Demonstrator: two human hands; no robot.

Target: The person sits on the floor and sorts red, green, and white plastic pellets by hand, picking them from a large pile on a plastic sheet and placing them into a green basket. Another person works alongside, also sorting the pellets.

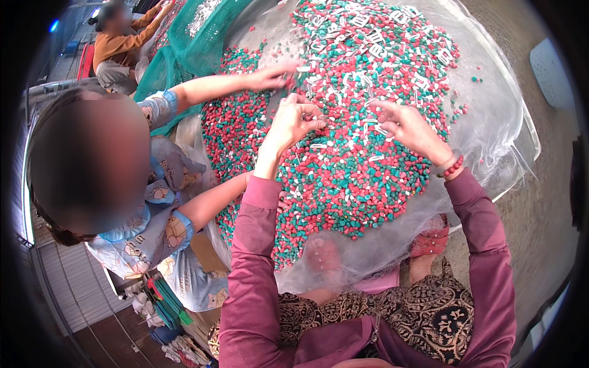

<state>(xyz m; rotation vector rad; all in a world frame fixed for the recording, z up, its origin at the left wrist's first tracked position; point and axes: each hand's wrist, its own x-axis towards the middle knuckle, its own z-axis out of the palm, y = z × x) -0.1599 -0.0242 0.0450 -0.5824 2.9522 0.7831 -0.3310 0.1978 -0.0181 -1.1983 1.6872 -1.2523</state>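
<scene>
A wide heap of small red, green and white plastic pieces (pixel 343 190) lies in front of me, with white frame-like and strip-shaped parts (pixel 375 44) scattered over it. Above the heap's middle, my left hand (pixel 293 124) is closed, thumb and fingertips together. Whatever they pinch is too small or hidden to name. To its right, my right hand (pixel 406 127) hovers low over the pieces, index finger stretched and the others loosely bent. White strips lie close by its fingertips; I cannot see it gripping one.
A co-worker in a light blue patterned top (pixel 138 245) sits at my left, one hand (pixel 273 78) reaching over the heap near mine. Translucent sheeting (pixel 491 122) lies under the pieces. Green netting (pixel 190 58) and another person (pixel 119 46) are farther left. A pale basket (pixel 552 73) stands right.
</scene>
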